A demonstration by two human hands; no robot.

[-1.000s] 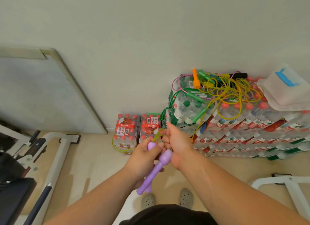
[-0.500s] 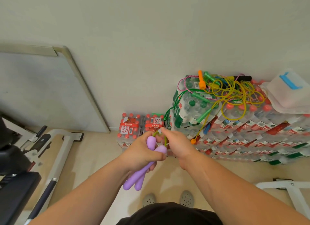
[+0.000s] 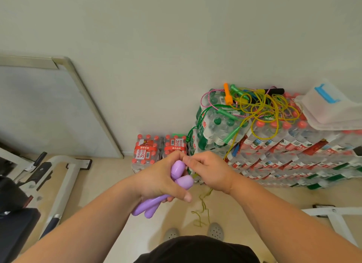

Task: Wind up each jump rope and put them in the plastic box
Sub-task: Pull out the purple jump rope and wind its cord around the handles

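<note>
Two purple handles sat together in the left hand, its fingers wrapped tight round them, out in front of the person. The right hand, touching it, pinched the yellow-green cord, which dangled below. More jump ropes lay tangled atop the stacked bottle packs, near the plastic box.

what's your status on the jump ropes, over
Left hand grips both purple handles. Right hand pinches the cord, rest dangling loose. Other ropes tangled on bottle packs, plastic box beside them.
</note>
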